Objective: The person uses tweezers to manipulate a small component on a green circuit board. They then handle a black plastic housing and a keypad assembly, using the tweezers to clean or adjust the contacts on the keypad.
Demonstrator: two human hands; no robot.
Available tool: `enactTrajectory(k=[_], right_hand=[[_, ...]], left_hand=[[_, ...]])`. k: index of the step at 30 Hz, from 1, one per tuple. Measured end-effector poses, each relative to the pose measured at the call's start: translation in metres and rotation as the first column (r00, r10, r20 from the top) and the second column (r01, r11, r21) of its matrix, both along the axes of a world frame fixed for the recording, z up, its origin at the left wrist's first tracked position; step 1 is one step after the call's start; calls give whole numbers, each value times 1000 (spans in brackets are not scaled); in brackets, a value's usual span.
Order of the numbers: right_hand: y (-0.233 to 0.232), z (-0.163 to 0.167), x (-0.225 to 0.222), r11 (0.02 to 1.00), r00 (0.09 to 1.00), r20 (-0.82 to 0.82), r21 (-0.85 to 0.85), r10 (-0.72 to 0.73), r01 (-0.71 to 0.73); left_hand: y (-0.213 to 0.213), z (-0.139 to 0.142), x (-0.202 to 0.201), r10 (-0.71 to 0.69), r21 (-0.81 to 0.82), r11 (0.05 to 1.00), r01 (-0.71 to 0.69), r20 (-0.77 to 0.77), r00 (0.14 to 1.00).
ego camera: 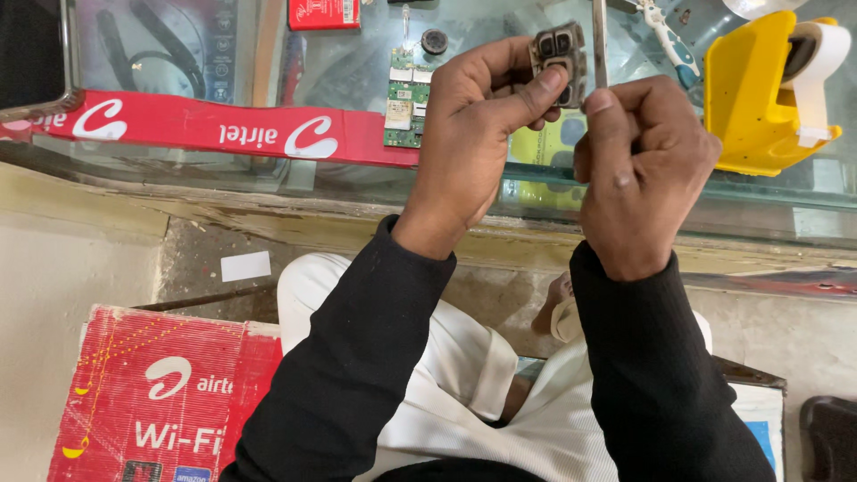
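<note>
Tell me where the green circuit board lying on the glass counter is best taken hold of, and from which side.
Probably by its two long side edges, from above. The green circuit board lies flat on the glass counter with components on its upper face, so pinching the bare edges seems safer than pressing the face. Its right edge sits close to the left hand, so the left edge has more room.

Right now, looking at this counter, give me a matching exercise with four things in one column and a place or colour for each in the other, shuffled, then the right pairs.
Things:
1. grey button pad
2. green circuit board
3. yellow tape dispenser
4. red cardboard box

Places or colours:
A. on the floor at lower left
B. pinched by the left hand, close to the right hand
C. flat on the glass counter, left of the hands
D. at the right end of the counter, holding a white roll

Pairs: 1-B, 2-C, 3-D, 4-A
</note>
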State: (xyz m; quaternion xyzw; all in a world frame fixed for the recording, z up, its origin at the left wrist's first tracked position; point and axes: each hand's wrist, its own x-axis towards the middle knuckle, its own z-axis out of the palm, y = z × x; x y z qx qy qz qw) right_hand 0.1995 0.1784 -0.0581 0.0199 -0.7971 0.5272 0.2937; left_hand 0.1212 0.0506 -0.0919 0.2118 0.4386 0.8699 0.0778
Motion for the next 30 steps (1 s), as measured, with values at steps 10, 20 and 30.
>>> enactTrajectory(k=[10, 20, 30], right_hand=[[2, -5, 1, 994, 999, -4, 104, 40, -40], [-1, -4, 4, 994, 997, -1, 74, 80, -80], [4, -1, -2, 995, 996, 20, -48, 92, -91]], left_hand=[[-1, 2, 2, 53, -41, 998, -54, -23, 998], [-1, 5, 5, 108, -82, 991, -110, -24, 994], [-2, 3, 2, 117, -84, 989, -119, -26, 993]])
